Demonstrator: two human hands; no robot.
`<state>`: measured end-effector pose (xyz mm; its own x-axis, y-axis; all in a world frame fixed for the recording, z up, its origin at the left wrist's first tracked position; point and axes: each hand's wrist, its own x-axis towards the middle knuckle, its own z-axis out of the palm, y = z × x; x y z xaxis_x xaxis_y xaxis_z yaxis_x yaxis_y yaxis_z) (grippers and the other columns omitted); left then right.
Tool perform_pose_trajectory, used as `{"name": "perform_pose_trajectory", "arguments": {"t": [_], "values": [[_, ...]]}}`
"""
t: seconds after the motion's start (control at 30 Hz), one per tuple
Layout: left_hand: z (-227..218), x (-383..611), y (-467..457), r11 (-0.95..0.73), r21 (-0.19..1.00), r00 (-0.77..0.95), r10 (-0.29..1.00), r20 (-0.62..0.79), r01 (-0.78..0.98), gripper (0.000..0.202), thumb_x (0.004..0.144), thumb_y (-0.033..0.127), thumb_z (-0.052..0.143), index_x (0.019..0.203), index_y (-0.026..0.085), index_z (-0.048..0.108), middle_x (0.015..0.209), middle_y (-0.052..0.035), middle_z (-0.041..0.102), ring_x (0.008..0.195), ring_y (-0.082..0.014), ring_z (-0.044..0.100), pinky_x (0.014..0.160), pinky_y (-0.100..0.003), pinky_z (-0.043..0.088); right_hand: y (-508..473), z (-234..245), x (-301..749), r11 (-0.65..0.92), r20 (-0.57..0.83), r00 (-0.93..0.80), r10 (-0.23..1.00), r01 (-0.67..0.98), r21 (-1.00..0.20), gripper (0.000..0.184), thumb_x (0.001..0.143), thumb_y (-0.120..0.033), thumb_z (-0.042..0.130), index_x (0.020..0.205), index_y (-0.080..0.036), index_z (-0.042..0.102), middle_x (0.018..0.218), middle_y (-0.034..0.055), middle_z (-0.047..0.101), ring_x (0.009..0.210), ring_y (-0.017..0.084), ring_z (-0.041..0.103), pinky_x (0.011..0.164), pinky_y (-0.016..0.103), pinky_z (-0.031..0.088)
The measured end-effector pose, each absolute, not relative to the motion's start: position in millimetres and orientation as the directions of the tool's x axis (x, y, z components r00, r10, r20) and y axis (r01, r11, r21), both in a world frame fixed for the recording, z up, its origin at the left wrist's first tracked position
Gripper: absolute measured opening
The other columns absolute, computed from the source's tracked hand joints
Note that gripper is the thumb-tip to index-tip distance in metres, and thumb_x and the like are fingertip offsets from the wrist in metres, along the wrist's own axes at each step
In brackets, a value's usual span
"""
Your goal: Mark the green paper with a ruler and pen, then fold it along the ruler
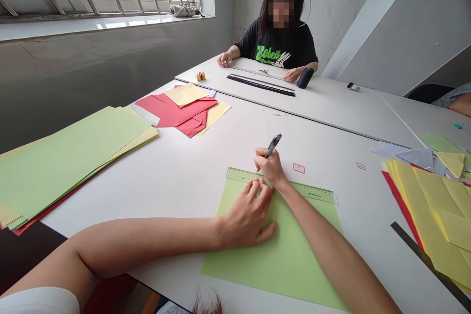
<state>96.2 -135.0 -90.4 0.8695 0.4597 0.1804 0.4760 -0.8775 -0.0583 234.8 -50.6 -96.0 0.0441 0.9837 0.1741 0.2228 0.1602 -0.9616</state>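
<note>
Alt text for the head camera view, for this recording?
The right hand holds a pen at the edge of a green ruler while the left hand pins it on a green paper sheet. Coloured paper stacks lie on the white table; a person sits across it.

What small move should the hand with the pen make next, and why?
Probably the right hand should draw the pen along the ruler, because the pen's tip is already at the ruler's far edge and the left hand is on the ruler and the green paper, seemingly steadying them.
</note>
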Motion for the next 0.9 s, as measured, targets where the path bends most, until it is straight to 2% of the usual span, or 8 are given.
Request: {"name": "perform_pose_trajectory", "arguments": {"t": [0.9], "values": [[-91.5, 96.0, -134.9, -0.878, -0.074, 0.872, 0.453, 0.188, 0.472, 0.069, 0.096, 0.050, 0.038, 0.131, -0.007, 0.057, 0.126, -0.0280, 0.053, 0.120, -0.0441, 0.048, 0.106, -0.057, 0.035, -49.5, -97.3, 234.8, 0.160, 0.176, 0.051, 0.983, 0.223, -0.962, 0.023, 0.054, -0.019, 0.045, 0.047, -0.023, 0.024, 0.049, -0.0053, 0.020, 0.050, 0.011, 0.021, 0.048, 0.029, 0.018]]}}
